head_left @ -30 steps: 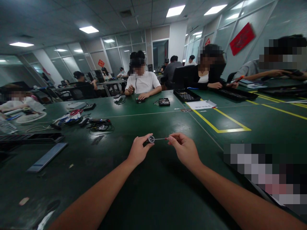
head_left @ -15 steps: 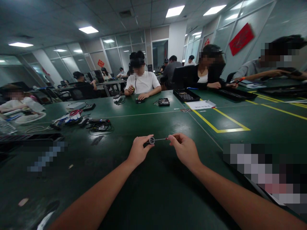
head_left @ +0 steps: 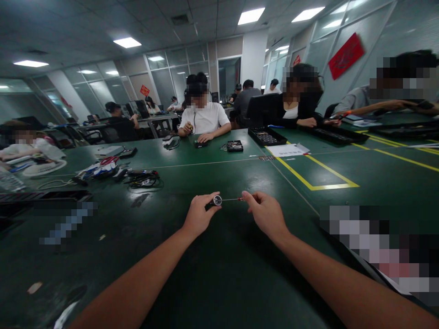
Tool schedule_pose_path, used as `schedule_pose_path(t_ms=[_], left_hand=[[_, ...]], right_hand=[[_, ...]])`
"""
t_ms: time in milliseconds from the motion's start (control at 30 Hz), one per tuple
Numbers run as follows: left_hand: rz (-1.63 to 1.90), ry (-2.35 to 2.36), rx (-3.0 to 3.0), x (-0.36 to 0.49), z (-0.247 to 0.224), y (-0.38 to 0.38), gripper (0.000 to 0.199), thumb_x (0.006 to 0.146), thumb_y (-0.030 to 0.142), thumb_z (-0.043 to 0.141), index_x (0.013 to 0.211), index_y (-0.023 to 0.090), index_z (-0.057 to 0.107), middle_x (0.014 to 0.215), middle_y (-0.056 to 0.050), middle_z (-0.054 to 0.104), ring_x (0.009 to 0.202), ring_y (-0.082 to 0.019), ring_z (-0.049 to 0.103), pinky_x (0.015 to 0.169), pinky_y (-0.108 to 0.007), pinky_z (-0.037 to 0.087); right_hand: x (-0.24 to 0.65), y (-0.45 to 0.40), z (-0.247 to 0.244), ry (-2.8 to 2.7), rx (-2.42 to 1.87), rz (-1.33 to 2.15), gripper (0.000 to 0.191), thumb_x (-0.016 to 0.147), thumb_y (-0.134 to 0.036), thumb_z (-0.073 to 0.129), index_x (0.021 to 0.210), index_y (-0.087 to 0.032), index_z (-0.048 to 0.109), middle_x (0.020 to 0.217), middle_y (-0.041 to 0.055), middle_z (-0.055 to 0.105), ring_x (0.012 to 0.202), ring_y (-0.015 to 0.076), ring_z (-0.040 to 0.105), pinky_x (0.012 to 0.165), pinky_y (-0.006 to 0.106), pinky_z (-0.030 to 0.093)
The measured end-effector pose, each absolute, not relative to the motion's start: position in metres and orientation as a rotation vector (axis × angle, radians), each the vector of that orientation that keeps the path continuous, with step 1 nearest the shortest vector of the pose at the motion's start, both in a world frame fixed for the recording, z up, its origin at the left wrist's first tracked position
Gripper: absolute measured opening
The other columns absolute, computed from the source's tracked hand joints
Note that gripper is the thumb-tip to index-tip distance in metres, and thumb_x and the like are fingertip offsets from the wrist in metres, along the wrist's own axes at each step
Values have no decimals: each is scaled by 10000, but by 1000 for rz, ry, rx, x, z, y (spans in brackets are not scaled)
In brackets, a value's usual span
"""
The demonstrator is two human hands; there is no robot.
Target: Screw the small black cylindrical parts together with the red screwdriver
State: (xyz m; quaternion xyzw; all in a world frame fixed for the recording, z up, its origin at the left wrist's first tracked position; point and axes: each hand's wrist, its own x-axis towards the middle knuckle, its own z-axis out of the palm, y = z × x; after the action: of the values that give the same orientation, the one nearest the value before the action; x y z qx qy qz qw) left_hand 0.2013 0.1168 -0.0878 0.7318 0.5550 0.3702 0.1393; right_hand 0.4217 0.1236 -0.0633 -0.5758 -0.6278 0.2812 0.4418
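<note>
My left hand (head_left: 200,214) is closed around a small dark cylinder with a round, silvery ringed end (head_left: 217,200), perhaps a flashlight head. The ringed end faces me. On the right, my right hand (head_left: 266,212) pinches the reddish handle of a thin screwdriver (head_left: 232,199). Its slim metal shaft points left and reaches the cylinder's side; whether the tip touches or sits in it I cannot tell. Most of the handle is hidden by my fingers. Both hands are just above the green table (head_left: 206,283).
Coiled black cables (head_left: 144,179) and a pile of tools and wires (head_left: 101,168) lie left. Further off are a black parts tray (head_left: 266,136), a white paper sheet (head_left: 288,150) and yellow tape (head_left: 334,186). A person in a white shirt (head_left: 207,118) sits opposite.
The fingers of my right hand have shifted slightly on the screwdriver handle, with the thumb raised a little. My left hand and the cylinder stay where they were.
</note>
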Motion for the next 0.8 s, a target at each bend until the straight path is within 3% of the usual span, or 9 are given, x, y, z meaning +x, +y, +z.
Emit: schedule_pose_path(t_ms=[267,500,633,800], left_hand=[[1068,1596,2141,202,-89,117,418,875,199,712,1281,282,659,1247,-56,702,1145,-259,622,1065,-487,417],[994,1625,2149,201,-91,117,393,889,223,702,1270,314,661,1281,-54,687,1247,-274,578,1174,-622,226],[953,1629,2175,200,-92,117,384,894,230,699,1267,315,661,1278,-48,687,1251,-271,571,1186,-645,180],[906,1612,2223,199,-95,116,390,898,243,701,1275,328,650,1278,-31,686,1244,-259,570,1191,-649,167]], right_hand=[[422,125,-65,-1567,-1416,673,483,878,-618,550,638,-216,673,491,10,589,449,166,519,475,303,323],[421,121,-62,-1659,-1454,639,700,898,-714,458,385,-239,485,354,5,435,368,151,437,454,315,288],[421,121,-63,-1684,-1479,628,718,891,-742,442,379,-240,476,354,7,439,364,149,421,452,315,274],[422,124,-65,-1733,-1477,525,627,910,-648,492,438,-236,514,398,-4,464,408,149,441,477,314,262]])
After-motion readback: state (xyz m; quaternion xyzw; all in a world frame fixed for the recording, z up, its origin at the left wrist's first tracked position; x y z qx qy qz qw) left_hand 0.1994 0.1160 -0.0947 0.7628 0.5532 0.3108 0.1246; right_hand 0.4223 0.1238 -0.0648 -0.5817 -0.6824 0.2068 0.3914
